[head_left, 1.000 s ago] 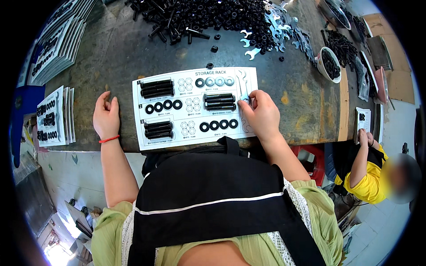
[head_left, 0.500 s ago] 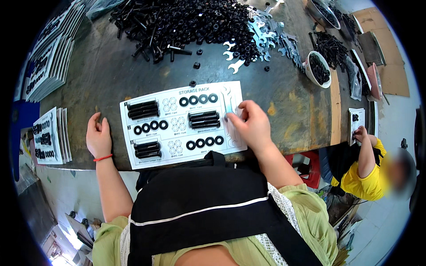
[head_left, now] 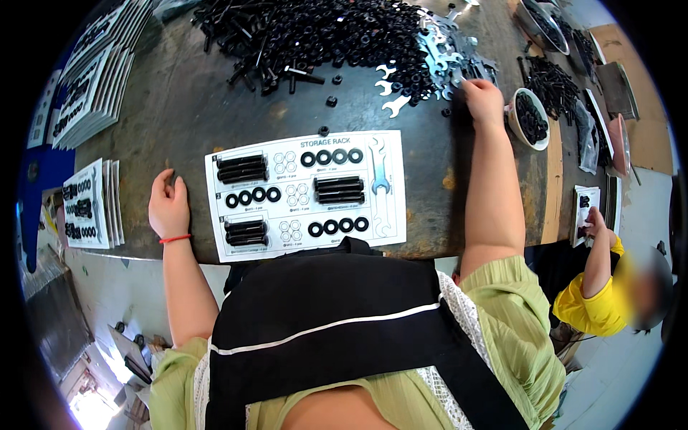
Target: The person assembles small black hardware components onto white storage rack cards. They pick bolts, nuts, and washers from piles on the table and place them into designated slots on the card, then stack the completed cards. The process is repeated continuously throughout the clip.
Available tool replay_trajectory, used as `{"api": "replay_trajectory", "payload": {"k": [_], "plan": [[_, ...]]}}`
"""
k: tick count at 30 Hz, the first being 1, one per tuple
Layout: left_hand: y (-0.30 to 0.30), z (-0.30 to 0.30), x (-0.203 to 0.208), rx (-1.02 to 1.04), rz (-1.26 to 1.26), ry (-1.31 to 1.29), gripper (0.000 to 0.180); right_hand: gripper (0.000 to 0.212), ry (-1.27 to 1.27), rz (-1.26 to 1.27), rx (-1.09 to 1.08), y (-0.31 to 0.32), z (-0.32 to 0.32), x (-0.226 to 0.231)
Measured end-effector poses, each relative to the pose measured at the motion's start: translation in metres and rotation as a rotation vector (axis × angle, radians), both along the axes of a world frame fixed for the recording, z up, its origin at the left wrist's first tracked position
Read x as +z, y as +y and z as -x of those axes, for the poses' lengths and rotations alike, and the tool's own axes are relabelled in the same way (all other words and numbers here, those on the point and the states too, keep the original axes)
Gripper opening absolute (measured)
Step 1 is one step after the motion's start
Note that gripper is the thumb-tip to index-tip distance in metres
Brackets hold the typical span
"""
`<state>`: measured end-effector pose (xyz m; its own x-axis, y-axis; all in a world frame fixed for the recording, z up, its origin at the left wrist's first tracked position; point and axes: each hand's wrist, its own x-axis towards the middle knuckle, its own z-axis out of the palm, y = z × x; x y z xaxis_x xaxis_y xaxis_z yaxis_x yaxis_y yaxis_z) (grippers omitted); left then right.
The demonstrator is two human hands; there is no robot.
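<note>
1. from the head view, i see the right hand (head_left: 484,100) stretched out at the heap of wrenches (head_left: 436,54). i'd judge the step in hand to be a pick from there.
2. its fingers curl in close together, but i cannot tell whether they pinch a wrench.
3. the left hand (head_left: 168,204) rests beside the card (head_left: 394,229), its fingers loosely bent, thumb a little apart, nothing between them.
4. the card lies flat on the tabletop (head_left: 423,136), close in front of the apron. it bears 3 bundles of black bolts (head_left: 241,168), 3 rows of 4 black washers (head_left: 331,157) and 1 wrench (head_left: 380,184); its 3 groups of nut outlines (head_left: 285,160) are bare.
5. the next move, as i judge it, calls for parting 1 wrench from its tangled neighbours.
6. in the way: a loose nut (head_left: 324,131) by the card's top edge, and a white bowl (head_left: 534,146) just beside the right wrist.
7. around: stacked cards (head_left: 93,204) at the left, a co-worker in yellow (head_left: 591,301) at the right.
</note>
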<state>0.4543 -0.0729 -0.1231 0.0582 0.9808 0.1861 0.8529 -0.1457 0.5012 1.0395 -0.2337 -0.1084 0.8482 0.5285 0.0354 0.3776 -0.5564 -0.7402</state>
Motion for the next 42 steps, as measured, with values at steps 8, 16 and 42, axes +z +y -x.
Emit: {"api": "replay_trajectory", "payload": {"k": [8, 16, 42], "plan": [[-0.002, 0.009, -0.007, 0.032, 0.032, 0.011, 0.030, 0.011, -0.001, -0.566, 0.064, -0.087, 0.108, 0.041], [-0.003, 0.014, -0.010, -0.012, 0.026, -0.012, 0.031, 0.016, 0.191, 0.165, 0.751, -0.079, 0.216, 0.041], [-0.086, -0.042, 0.035, -0.436, 0.128, -0.466, 0.059, 0.026, -0.183, -0.036, 0.417, -0.121, 0.252, 0.026]]}}
